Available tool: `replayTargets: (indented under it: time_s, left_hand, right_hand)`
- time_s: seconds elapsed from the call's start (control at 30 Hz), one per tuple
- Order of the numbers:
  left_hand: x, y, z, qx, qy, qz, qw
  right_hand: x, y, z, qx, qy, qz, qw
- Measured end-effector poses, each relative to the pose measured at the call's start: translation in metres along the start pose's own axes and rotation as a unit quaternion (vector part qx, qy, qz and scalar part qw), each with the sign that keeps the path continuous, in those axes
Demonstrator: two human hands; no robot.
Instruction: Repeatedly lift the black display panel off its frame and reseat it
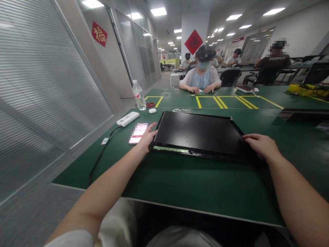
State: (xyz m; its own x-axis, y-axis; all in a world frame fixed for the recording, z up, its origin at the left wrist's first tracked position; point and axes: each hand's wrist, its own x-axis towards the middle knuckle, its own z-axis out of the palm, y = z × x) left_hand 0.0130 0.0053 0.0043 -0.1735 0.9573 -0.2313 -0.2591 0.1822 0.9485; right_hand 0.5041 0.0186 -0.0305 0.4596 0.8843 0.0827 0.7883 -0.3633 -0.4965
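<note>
A large black display panel (197,133) lies flat on the green table (195,181), with a strip of exposed circuit along its near left edge. My left hand (147,138) grips the panel's near left corner, fingers curled over the side edge. My right hand (260,144) rests on the panel's near right corner, fingers bent over its edge. Both forearms reach in from the bottom of the view.
Left of the panel lie a phone (138,133), a white power bank (128,118) with a black cable, a water bottle (138,95), red scissors (150,104) and a small white case (152,110). A seated person (202,77) works at the far table.
</note>
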Motion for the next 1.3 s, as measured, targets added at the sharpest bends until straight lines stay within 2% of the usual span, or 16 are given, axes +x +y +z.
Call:
replayTargets:
  time_s: [0.27,0.53,0.7,1.03,1.3]
  left_hand:
    - [-0.002,0.0,0.002,-0.011,-0.023,-0.008,1.0]
    - [0.009,-0.007,-0.002,-0.003,-0.02,-0.019,1.0]
    - [0.011,-0.01,-0.004,0.006,-0.018,-0.001,1.0]
    - [0.006,-0.005,-0.003,0.013,-0.036,0.041,0.998]
    - [-0.001,0.001,-0.002,0.005,-0.078,0.032,0.996]
  right_hand:
    - [-0.002,-0.003,-0.001,-0.004,-0.007,0.006,1.0]
    - [-0.002,-0.004,-0.001,-0.006,0.003,-0.001,1.0]
    - [-0.001,-0.003,-0.001,-0.006,0.002,-0.01,1.0]
    - [-0.001,-0.005,-0.004,-0.014,-0.007,-0.008,1.0]
    - [-0.001,-0.005,-0.003,-0.011,-0.005,-0.014,1.0]
